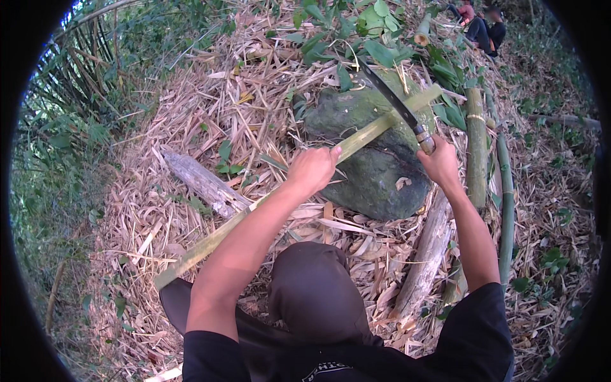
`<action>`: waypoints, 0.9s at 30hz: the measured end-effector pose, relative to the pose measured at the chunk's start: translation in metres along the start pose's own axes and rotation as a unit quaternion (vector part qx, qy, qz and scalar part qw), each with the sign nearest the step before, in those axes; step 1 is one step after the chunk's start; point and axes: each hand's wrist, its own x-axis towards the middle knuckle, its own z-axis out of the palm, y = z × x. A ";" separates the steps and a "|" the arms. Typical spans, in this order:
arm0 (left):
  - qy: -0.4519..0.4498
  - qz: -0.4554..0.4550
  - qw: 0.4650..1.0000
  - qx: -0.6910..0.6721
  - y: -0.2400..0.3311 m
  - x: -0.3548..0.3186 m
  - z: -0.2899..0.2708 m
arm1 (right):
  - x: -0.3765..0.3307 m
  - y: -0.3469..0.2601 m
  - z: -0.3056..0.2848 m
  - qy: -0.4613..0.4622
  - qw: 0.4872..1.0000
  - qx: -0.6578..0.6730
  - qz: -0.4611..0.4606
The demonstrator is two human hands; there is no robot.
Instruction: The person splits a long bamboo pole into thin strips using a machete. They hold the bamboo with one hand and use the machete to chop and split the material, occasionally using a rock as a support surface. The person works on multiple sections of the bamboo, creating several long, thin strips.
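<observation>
The left hand closes round the bamboo strip, so the stretch inside the fist is covered, and the left forearm hides more of the strip on its way down to the lower left. The machete has its handle almost wholly buried in the right hand; only the pale collar at the blade's base shows. The blade's tip merges with dark leaves, so its end cannot be made out. Where the blade crosses the strip, contact cannot be judged. The mossy rock has its foot sunk under dry bamboo husks. Seated people at the top edge are too small to tell apart.
</observation>
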 end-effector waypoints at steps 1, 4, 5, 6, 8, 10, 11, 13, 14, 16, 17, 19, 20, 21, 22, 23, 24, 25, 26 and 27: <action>0.007 -0.016 1.000 0.003 0.003 0.003 0.000 | -0.003 0.001 0.001 0.008 1.000 0.003 -0.004; 0.008 -0.067 0.998 0.008 0.007 0.005 -0.008 | -0.010 -0.002 0.004 0.015 1.000 0.006 0.002; 0.005 -0.081 0.997 0.009 0.008 0.006 -0.010 | -0.011 -0.003 0.002 0.017 1.000 0.004 0.007; 0.000 -0.086 0.996 0.010 0.009 0.006 -0.012 | -0.010 -0.004 0.001 0.016 1.000 -0.004 0.004; -0.011 -0.093 0.996 0.013 0.009 0.007 -0.015 | -0.007 -0.005 -0.001 0.015 1.000 -0.018 0.000; -0.005 -0.094 0.995 0.019 0.012 0.004 -0.014 | -0.005 -0.005 -0.003 0.017 1.000 -0.009 -0.005; -0.003 -0.097 0.995 0.022 0.013 0.001 -0.013 | -0.004 -0.007 -0.003 0.015 1.000 -0.003 -0.008; -0.007 -0.105 0.994 0.028 0.011 -0.001 -0.013 | -0.002 -0.015 -0.003 0.021 1.000 0.000 -0.016; -0.009 -0.106 0.994 0.028 0.012 -0.002 -0.011 | -0.001 -0.017 -0.005 0.025 0.999 -0.001 -0.020; -0.013 -0.113 0.993 0.032 0.009 -0.004 -0.008 | 0.004 -0.015 -0.001 -0.008 1.000 -0.023 -0.018; -0.014 -0.114 0.993 0.032 0.010 -0.004 -0.008 | 0.009 -0.012 0.002 -0.022 0.999 -0.036 -0.017; -0.012 -0.108 0.994 0.025 0.013 -0.002 -0.007 | 0.015 -0.003 0.003 -0.036 0.997 -0.067 -0.029; -0.011 -0.110 0.994 0.023 0.013 -0.003 -0.007 | 0.017 -0.008 0.003 -0.037 0.997 -0.063 -0.039; -0.015 -0.109 0.994 0.020 0.013 -0.003 -0.007 | 0.017 -0.014 0.001 -0.038 0.996 -0.059 -0.049; -0.020 -0.107 0.994 0.015 0.014 -0.002 -0.006 | 0.015 -0.019 -0.003 -0.015 0.998 -0.029 -0.049; -0.024 -0.110 0.994 0.015 0.013 -0.003 -0.008 | 0.013 -0.033 -0.008 0.005 0.999 0.006 -0.053; -0.024 -0.112 0.993 0.015 0.013 -0.004 -0.009 | 0.011 -0.045 -0.013 0.023 0.997 0.040 -0.054; -0.024 -0.115 0.993 0.016 0.012 -0.005 -0.010 | 0.013 -0.058 -0.019 0.064 0.991 0.078 -0.085; -0.024 -0.119 0.992 0.018 0.009 -0.009 -0.012 | 0.014 -0.074 -0.024 0.104 0.981 0.119 -0.115; -0.022 -0.123 0.992 0.016 0.008 -0.010 -0.011 | 0.015 -0.086 -0.031 0.148 0.966 0.155 -0.143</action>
